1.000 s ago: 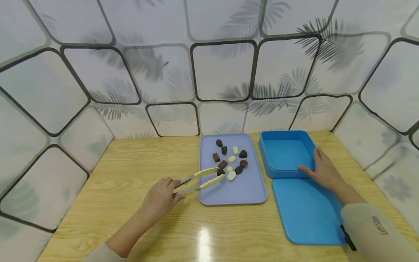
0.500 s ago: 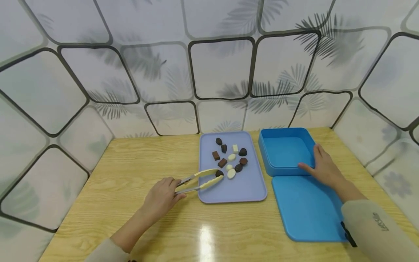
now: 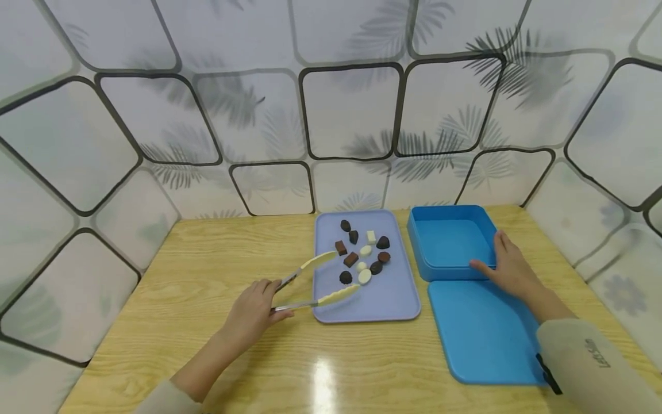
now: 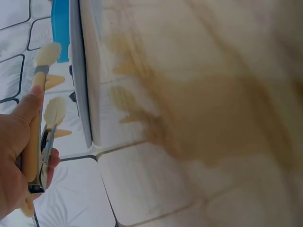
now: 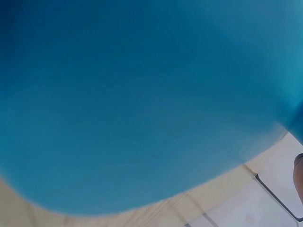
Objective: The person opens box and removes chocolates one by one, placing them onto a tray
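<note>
Left hand: my left hand (image 3: 251, 313) grips the tongs (image 3: 310, 283) by their handle end, fingers curled round it, resting on the table (image 3: 207, 270).
Tongs: I see the two cream tips spread wide over the near left part of the tray (image 3: 385, 302); nothing is between them, and a dark sweet (image 3: 345, 278) lies on the tray in the gap.
Sweets: dark and white pieces are clustered on the tray's far half.
Right hand: my right hand (image 3: 512, 270) rests with relaxed fingers against the box (image 3: 449, 241) at its near right corner.
Lid: the lid (image 3: 486, 330) lies flat just in front of the box.
</note>
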`<state>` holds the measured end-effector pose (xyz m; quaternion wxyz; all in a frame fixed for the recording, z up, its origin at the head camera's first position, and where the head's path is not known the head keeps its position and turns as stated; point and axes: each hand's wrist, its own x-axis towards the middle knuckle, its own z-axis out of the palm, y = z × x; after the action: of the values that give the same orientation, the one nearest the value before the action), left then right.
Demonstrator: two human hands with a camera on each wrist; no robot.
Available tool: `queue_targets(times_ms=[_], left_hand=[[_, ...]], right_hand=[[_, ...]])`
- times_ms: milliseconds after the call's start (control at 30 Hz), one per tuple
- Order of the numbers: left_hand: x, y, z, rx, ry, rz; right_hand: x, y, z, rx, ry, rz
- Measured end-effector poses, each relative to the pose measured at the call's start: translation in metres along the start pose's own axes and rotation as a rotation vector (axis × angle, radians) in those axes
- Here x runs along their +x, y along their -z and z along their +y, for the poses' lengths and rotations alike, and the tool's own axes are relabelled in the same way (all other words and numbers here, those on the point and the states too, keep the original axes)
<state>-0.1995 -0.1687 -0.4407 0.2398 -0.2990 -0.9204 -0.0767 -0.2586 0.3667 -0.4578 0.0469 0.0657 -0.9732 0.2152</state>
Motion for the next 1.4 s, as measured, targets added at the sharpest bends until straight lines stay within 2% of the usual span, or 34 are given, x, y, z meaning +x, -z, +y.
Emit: queue_targets(times_ms=[133,267,433,567,667,833,933,1167,1400], left_hand=[[-0.005,0.002,-0.002,-0.113,0.095,-0.005],[-0.012,0.003,-0.006,-0.190,0.185,0.038],[-0.019,0.009,-0.007,-0.158,0.239,0.098],[-0.024,0.013,-0.009,-0.120,0.274,0.121],[-0.027,0.013,-0.012,-0.150,0.354,0.090],[-0.029,0.017,-0.020,-0.319,0.602,-0.066],[-0.028,0.018,-0.026,-0.400,0.710,-0.122],[-0.026,0.015,-0.040,-0.509,0.860,-0.131],[-0.027,0.009,-0.047,-0.474,1.030,-0.084]], right_hand=[[-0.002,0.001,-0.001,-0.004,-0.011,-0.002],[-0.002,0.000,-0.001,-0.002,-0.007,0.000],[-0.002,0.000,0.000,-0.004,0.001,0.009],[-0.002,0.000,0.000,-0.006,-0.003,0.011],[-0.002,-0.001,0.000,-0.008,-0.004,0.013],[-0.002,-0.001,0.001,-0.002,0.004,0.014],[-0.002,-0.002,0.001,0.001,0.011,0.014],[0.001,-0.002,0.003,-0.001,0.038,0.025],[-0.001,-0.002,0.004,0.007,0.053,0.030]])
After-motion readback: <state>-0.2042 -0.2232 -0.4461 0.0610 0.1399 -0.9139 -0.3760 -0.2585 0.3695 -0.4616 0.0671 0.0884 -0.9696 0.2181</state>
